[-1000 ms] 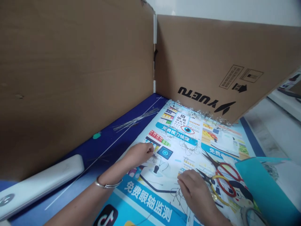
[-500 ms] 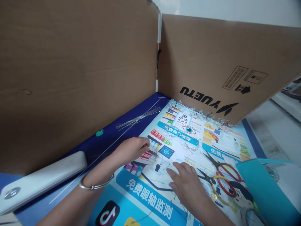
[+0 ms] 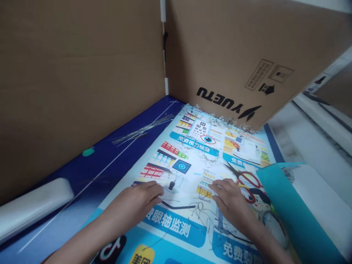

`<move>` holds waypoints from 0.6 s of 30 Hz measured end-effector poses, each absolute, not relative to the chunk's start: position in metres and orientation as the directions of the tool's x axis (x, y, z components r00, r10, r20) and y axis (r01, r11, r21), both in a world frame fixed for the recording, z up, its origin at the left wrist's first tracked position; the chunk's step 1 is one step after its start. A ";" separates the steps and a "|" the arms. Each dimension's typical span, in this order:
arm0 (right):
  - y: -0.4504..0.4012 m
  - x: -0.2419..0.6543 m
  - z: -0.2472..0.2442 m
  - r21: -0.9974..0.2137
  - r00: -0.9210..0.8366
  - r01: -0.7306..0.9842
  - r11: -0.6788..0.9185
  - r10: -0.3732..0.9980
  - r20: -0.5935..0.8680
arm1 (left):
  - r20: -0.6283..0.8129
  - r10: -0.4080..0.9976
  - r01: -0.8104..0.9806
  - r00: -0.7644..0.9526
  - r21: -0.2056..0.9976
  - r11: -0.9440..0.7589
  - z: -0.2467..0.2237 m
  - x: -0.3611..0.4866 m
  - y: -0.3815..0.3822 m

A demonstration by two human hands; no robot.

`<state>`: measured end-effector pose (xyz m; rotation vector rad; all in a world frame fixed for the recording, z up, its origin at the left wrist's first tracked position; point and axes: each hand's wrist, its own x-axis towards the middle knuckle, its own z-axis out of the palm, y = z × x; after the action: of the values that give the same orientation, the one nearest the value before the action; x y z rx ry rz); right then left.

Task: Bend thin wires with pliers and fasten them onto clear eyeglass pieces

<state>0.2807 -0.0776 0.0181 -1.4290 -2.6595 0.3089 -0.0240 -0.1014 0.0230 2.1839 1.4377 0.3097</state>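
- Head view: a person's two bare forearms are reaching in from the bottom edge over a glossy eye-test poster (image 3: 187, 176), which is lying flat on a dark blue mat (image 3: 68, 165).
- The left hand (image 3: 134, 202) is resting on the poster beside a printed black line, with its fingers (image 3: 155, 190) loosely curled and close together. Their tips are hidden, so I cannot tell whether they are pinching anything.
- The right hand (image 3: 231, 201) is pressing down palm first, its fingers (image 3: 217, 190) spread apart, and nothing is showing between them.
- Thin bent wire pieces (image 3: 200, 216) are lying on the poster just beyond and beside the right hand, while a small wire cluster (image 3: 209, 159) is sitting farther up the sheet, well apart from both hands.
- More small wire bits (image 3: 220, 120) are heaped along the poster's top edge, against the foot of a cardboard panel (image 3: 233, 47).
- Red-handled scissors (image 3: 249, 185) are lying just beyond the right hand, overlapping a yellow-handled pair (image 3: 243, 186).
- A teal folder (image 3: 291, 205) is lying at the right, its flap partly over the poster's edge.
- Straight wire lengths (image 3: 143, 129) are lying on the mat, near a small green object (image 3: 88, 151).
- A long white case (image 3: 30, 209) is lying at the left, below a second cardboard panel (image 3: 82, 91).
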 end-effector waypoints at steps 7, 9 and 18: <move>-0.100 0.285 0.015 -0.211 -0.515 0.846 0.489 0.853 -0.085 | -0.122 0.867 0.727 0.483 0.608 -0.319 0.014 -0.006 -0.126; -0.103 0.284 0.016 -0.194 -0.507 0.854 0.483 0.856 -0.101 | -0.142 0.856 0.723 0.498 0.612 -0.319 0.013 -0.002 -0.128; -0.109 0.293 0.034 -0.182 -0.566 0.823 0.539 0.804 -0.183 | -0.339 0.779 0.776 0.528 0.566 -0.279 0.022 0.002 -0.141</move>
<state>0.2926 -0.1090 0.0345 -1.4945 -2.8224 0.4003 0.0016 -0.1409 0.0218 2.0688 1.2570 0.0053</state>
